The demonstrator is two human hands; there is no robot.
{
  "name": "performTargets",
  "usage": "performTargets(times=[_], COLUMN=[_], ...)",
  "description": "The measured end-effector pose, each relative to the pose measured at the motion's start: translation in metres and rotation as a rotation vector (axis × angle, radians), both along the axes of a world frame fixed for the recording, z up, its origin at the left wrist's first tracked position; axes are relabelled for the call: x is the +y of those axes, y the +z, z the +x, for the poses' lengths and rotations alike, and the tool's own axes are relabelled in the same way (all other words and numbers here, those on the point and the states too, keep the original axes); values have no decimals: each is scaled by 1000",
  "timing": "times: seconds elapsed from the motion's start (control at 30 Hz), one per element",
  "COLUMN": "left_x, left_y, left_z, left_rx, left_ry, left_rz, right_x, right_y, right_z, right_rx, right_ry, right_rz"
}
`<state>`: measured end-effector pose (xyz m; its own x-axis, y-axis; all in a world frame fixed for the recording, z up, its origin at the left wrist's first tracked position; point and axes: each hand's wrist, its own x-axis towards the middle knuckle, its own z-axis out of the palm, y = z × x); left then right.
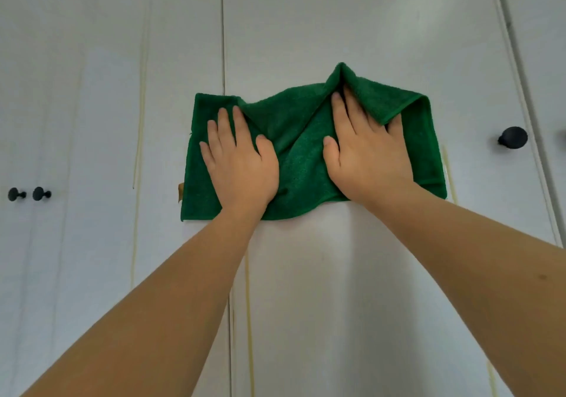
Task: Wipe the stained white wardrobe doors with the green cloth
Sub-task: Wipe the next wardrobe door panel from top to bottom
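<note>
Your fingers lie straight and flat, gripping nothing: both palms press the green cloth (306, 157) against the wardrobe doors (367, 44). Your left hand (242, 163) sits on the cloth's left half with all fingers spread and pointing up. Your right hand (367, 154) sits on the right half, and a folded-over flap of the cloth's upper right corner drapes across its outer fingers, so you cannot see how those lie.

Take the vertical seam between the doors (223, 44) as your landmark. The cloth's long axis runs crosswise to that seam, with its left end just over the seam line and most of it lying to the right. Your left hand is nearer the seam; your right hand is farther right, toward the black knob (513, 137), which stands well apart from the cloth's right edge.

Yellowish streaks (141, 120) run down the door left of the seam, beside the cloth's left edge, and another streak (248, 320) trails below the cloth just right of the seam. Judging from this, the next stroke probably goes sideways left or straight down, led by your left hand.
</note>
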<state>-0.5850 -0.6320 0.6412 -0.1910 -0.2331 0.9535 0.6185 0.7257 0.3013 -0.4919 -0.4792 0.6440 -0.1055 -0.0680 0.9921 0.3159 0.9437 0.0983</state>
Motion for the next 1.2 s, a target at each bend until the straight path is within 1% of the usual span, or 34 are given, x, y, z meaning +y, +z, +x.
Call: performTargets(times=[0.07,0.17,0.23,0.33,0.4,0.47,0.57,0.7,0.73,0.8,0.93,1.0,1.07,1.13,1.2], left_x=[6,10,4,-7,-9,-3,15,29,32,33,18,10,6,14,32], left_y=[-28,-54,-41,7,37,47,17,-78,-92,-97,-48,-24,-13,-18,-41], left_z=[3,5,2,-2,-3,-3,5,16,17,16,7,4,3,7,17], left_rx=[-10,-7,-5,1,0,-6,-4,57,50,2,64,49,43,19,-4], left_ry=[19,30,44,30,-8,-20,-44,-52,-53,-28,16,29,40,41,35], left_rz=[7,-53,-117,-226,-213,-149,-59,-24,-24,-32,-130,-168,-174,-132,-57], right_x=[-1,-2,-4,-1,1,2,2,0,0,0,1,1,10,23,34], right_y=[-15,-21,-18,-18,-20,-20,-19,-21,-21,-22,-21,-37,-72,-111,-125], right_z=[-1,0,1,1,0,-1,-1,3,3,4,4,5,11,23,33], right_rx=[-8,-41,-54,-68,-60,-58,-57,-84,-93,-116,-129,-142,-162,-207,-269], right_ry=[-4,-4,-5,-6,-17,-21,-17,8,12,13,8,10,-4,11,38], right_rz=[-4,11,10,8,13,14,16,19,40,72,55,41,38,12,33])
